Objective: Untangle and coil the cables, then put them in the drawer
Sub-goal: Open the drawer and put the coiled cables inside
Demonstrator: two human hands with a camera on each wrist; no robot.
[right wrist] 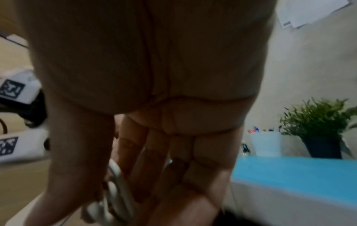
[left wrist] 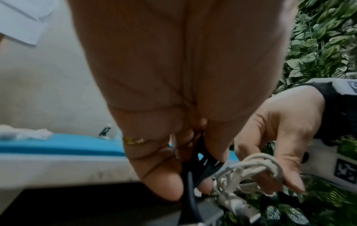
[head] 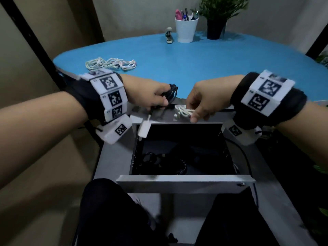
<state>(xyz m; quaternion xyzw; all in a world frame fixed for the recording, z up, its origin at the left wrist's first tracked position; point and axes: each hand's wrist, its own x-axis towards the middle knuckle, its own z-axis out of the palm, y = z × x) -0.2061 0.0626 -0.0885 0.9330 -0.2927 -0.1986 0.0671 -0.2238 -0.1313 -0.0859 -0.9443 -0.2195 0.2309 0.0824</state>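
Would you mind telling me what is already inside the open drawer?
In the open drawer, dark coiled cables lie at the front left on its dark floor. The interior is too dim to count them, and the rest of the floor shows nothing I can make out.

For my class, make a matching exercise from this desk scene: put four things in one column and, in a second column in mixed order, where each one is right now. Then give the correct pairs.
Things
1. coiled black cable
2. bundled white cable
3. tangled pale cables
4. white cup of pens

Places
A. lying on the blue tabletop, near its left edge
B. held in the right hand
C. standing at the far edge of the table, beside the potted plant
D. held in the left hand

Pairs: 1-D, 2-B, 3-A, 4-C
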